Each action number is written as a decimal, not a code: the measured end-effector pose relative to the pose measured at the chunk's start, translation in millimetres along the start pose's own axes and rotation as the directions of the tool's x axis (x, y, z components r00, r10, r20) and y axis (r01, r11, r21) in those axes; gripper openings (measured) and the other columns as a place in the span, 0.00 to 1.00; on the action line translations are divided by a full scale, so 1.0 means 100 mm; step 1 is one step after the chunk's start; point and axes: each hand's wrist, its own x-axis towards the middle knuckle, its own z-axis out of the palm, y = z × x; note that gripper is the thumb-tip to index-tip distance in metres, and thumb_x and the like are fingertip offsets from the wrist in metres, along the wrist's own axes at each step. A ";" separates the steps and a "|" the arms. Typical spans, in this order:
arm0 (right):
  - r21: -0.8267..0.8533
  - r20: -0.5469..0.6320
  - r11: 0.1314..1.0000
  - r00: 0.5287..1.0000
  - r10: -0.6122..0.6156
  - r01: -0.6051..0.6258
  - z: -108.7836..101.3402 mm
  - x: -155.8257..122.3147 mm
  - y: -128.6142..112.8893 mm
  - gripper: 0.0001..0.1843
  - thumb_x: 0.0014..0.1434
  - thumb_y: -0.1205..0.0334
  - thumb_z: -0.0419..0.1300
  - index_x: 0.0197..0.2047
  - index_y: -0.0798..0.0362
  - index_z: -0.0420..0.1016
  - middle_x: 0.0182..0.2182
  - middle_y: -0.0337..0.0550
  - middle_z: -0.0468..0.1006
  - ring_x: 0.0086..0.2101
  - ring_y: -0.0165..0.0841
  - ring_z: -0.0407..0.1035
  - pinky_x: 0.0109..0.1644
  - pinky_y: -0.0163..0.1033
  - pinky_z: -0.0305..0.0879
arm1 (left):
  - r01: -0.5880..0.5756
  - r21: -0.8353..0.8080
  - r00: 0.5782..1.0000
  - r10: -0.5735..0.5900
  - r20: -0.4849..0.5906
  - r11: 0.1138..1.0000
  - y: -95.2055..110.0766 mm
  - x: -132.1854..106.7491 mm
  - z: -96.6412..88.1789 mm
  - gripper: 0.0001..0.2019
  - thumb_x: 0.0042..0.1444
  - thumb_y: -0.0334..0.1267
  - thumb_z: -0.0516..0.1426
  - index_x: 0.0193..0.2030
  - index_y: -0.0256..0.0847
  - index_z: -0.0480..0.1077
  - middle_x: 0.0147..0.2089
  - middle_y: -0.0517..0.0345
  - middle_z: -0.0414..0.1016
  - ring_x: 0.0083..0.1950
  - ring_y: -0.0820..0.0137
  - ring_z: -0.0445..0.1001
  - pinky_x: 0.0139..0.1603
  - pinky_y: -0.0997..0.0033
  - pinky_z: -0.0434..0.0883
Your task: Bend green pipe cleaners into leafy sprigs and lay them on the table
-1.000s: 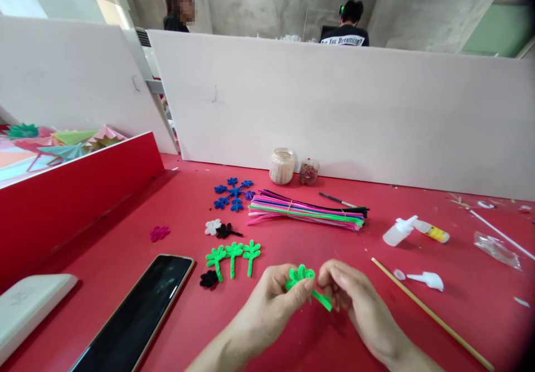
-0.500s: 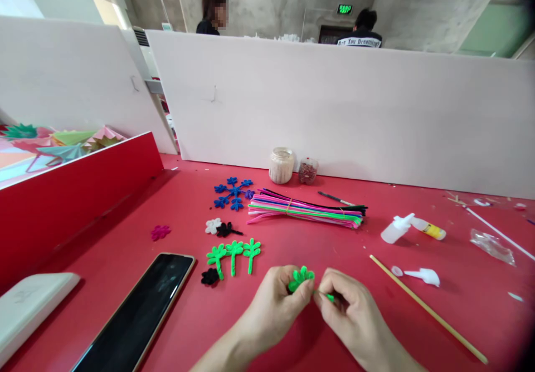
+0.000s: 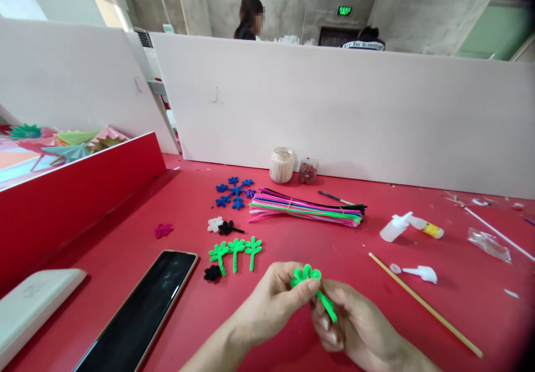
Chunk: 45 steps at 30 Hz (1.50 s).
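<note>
My left hand (image 3: 276,299) pinches the looped head of a green pipe-cleaner flower (image 3: 310,280) just above the red table (image 3: 125,233). My right hand (image 3: 355,327) curls its fingers round the flower's green stem below the head. Three finished green flowers (image 3: 236,249) lie side by side just beyond my left hand. Near them lie a black flower (image 3: 213,273), a white and black pair (image 3: 221,226), a magenta one (image 3: 163,230) and several blue ones (image 3: 234,191). A banded bundle of coloured pipe cleaners (image 3: 307,207) lies further back.
A phone (image 3: 142,311) and a white box (image 3: 33,305) lie front left by a red partition (image 3: 75,194). Two jars (image 3: 282,165) stand at the white board. A glue bottle (image 3: 412,226), a cap (image 3: 422,273) and a wooden stick (image 3: 426,305) lie right. Two people are behind the board.
My right hand has shifted from pinching the stem beside the head to gripping it from below, palm turned up. The person at the back has walked right.
</note>
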 end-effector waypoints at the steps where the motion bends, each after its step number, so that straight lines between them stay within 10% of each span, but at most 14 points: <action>1: 0.050 0.029 0.999 1.000 0.007 -0.008 0.01 0.00 0.03 0.15 0.47 0.51 0.57 0.24 0.55 0.62 0.17 0.33 0.61 0.15 0.21 0.51 0.18 0.29 0.42 | 0.007 0.009 1.000 -0.008 0.012 1.000 -0.01 0.00 0.00 0.14 0.52 0.43 0.52 0.24 0.34 0.67 0.22 0.54 0.70 0.25 0.70 0.68 0.30 0.72 0.62; 5: 0.042 0.060 0.994 0.993 -0.100 0.098 0.01 -0.01 0.11 0.13 0.46 0.55 0.59 0.24 0.54 0.62 0.15 0.30 0.57 0.16 0.21 0.46 0.20 0.30 0.41 | 0.034 0.018 0.999 -0.034 0.030 0.999 -0.05 -0.01 0.00 0.15 0.52 0.44 0.51 0.24 0.34 0.66 0.22 0.53 0.70 0.25 0.70 0.68 0.30 0.70 0.63; 9: -0.473 0.016 0.828 0.942 -0.334 0.302 -0.03 0.00 0.06 0.11 0.51 0.60 0.54 0.22 0.54 0.59 0.16 0.31 0.52 0.18 0.24 0.46 0.22 0.31 0.45 | 0.021 0.085 0.997 -0.015 -0.072 0.996 -0.08 0.01 -0.01 0.15 0.50 0.43 0.54 0.19 0.35 0.62 0.18 0.63 0.59 0.21 0.78 0.56 0.24 0.76 0.56; 12: -0.897 0.302 0.075 0.730 -0.613 0.435 -0.08 0.01 -0.03 0.12 0.51 0.69 0.53 0.18 0.54 0.59 0.17 0.34 0.57 0.21 0.27 0.51 0.24 0.33 0.47 | 0.087 0.107 0.987 -0.070 -0.147 0.990 -0.12 0.02 -0.02 0.17 0.48 0.42 0.56 0.16 0.37 0.56 0.16 0.69 0.49 0.20 0.80 0.45 0.20 0.76 0.46; 14: -0.813 0.581 -0.420 0.601 -0.549 0.403 -0.11 0.01 -0.08 0.10 0.51 0.72 0.52 0.19 0.54 0.63 0.18 0.37 0.62 0.23 0.29 0.53 0.27 0.35 0.49 | 0.132 0.049 0.979 -0.122 -0.163 0.990 -0.16 0.02 -0.03 0.18 0.46 0.42 0.56 0.15 0.38 0.54 0.15 0.70 0.46 0.19 0.80 0.43 0.20 0.75 0.44; 16: -0.698 0.699 -0.607 0.547 -0.460 0.381 -0.12 0.01 -0.11 0.09 0.52 0.72 0.52 0.23 0.54 0.66 0.19 0.39 0.65 0.24 0.31 0.55 0.29 0.37 0.51 | 0.155 -0.028 0.972 -0.157 -0.176 0.988 -0.17 0.03 -0.03 0.18 0.45 0.43 0.56 0.14 0.39 0.53 0.14 0.71 0.46 0.18 0.81 0.43 0.19 0.75 0.44; 18: -0.760 0.646 -0.506 0.557 -0.522 0.408 -0.12 0.00 -0.11 0.08 0.53 0.70 0.52 0.24 0.54 0.66 0.20 0.39 0.65 0.24 0.31 0.56 0.30 0.37 0.52 | 0.144 -0.060 0.971 -0.152 -0.187 0.988 -0.16 0.03 -0.03 0.18 0.45 0.42 0.57 0.14 0.39 0.53 0.14 0.71 0.47 0.18 0.81 0.44 0.19 0.76 0.44; 20: -0.891 0.408 -0.103 0.682 -0.607 0.441 -0.10 0.00 -0.10 0.09 0.55 0.67 0.51 0.24 0.54 0.64 0.21 0.37 0.63 0.24 0.29 0.56 0.29 0.35 0.53 | 0.095 -0.029 0.977 -0.099 -0.189 0.995 -0.12 0.03 -0.03 0.17 0.46 0.41 0.57 0.15 0.38 0.56 0.14 0.70 0.49 0.18 0.81 0.46 0.19 0.77 0.47; 23: -0.696 0.041 0.650 0.921 -0.387 0.304 -0.08 0.00 -0.07 0.13 0.59 0.60 0.46 0.24 0.54 0.62 0.20 0.35 0.60 0.22 0.27 0.55 0.25 0.32 0.53 | 0.009 0.006 0.997 -0.008 -0.076 1.000 -0.03 0.02 -0.02 0.13 0.49 0.40 0.55 0.18 0.35 0.65 0.16 0.65 0.59 0.20 0.79 0.57 0.26 0.77 0.57; 26: -0.350 -0.023 0.925 0.986 -0.165 0.146 -0.07 0.02 -0.03 0.12 0.55 0.56 0.51 0.27 0.55 0.67 0.20 0.35 0.61 0.22 0.25 0.54 0.24 0.30 0.51 | -0.004 -0.025 0.999 0.005 0.037 1.000 0.03 0.00 -0.02 0.13 0.51 0.40 0.54 0.23 0.34 0.72 0.21 0.57 0.69 0.25 0.73 0.67 0.33 0.72 0.64; 33: -0.089 0.105 0.985 0.985 -0.139 0.148 -0.09 0.04 0.08 0.11 0.48 0.59 0.59 0.22 0.57 0.67 0.15 0.32 0.57 0.17 0.22 0.46 0.20 0.31 0.40 | 0.040 0.057 0.999 -0.042 0.026 0.998 -0.03 -0.01 -0.03 0.15 0.53 0.43 0.51 0.25 0.33 0.71 0.25 0.51 0.74 0.28 0.67 0.71 0.32 0.69 0.65; 40: -0.262 0.059 0.944 0.979 -0.193 0.202 -0.14 0.04 0.07 0.10 0.49 0.62 0.55 0.21 0.55 0.61 0.16 0.32 0.56 0.18 0.23 0.45 0.21 0.32 0.41 | -0.025 0.333 0.993 0.061 -0.098 0.943 -0.05 0.01 -0.01 0.12 0.53 0.39 0.50 0.21 0.37 0.61 0.20 0.61 0.62 0.23 0.76 0.60 0.25 0.76 0.57; 43: -0.632 0.045 0.711 0.930 -0.365 0.310 -0.11 0.06 0.03 0.10 0.48 0.67 0.52 0.19 0.54 0.56 0.17 0.32 0.53 0.19 0.24 0.46 0.22 0.32 0.43 | 0.010 0.561 0.972 0.124 -0.199 0.828 -0.10 0.03 0.01 0.14 0.53 0.37 0.50 0.18 0.38 0.55 0.19 0.65 0.53 0.22 0.78 0.51 0.22 0.76 0.51; 45: -0.883 0.133 0.305 0.814 -0.565 0.356 -0.09 0.08 0.01 0.11 0.46 0.71 0.51 0.17 0.54 0.55 0.17 0.33 0.53 0.20 0.26 0.48 0.24 0.33 0.44 | 0.058 0.631 0.953 0.145 -0.265 0.774 -0.15 0.04 0.01 0.15 0.52 0.37 0.50 0.17 0.39 0.52 0.19 0.66 0.49 0.22 0.78 0.48 0.21 0.75 0.48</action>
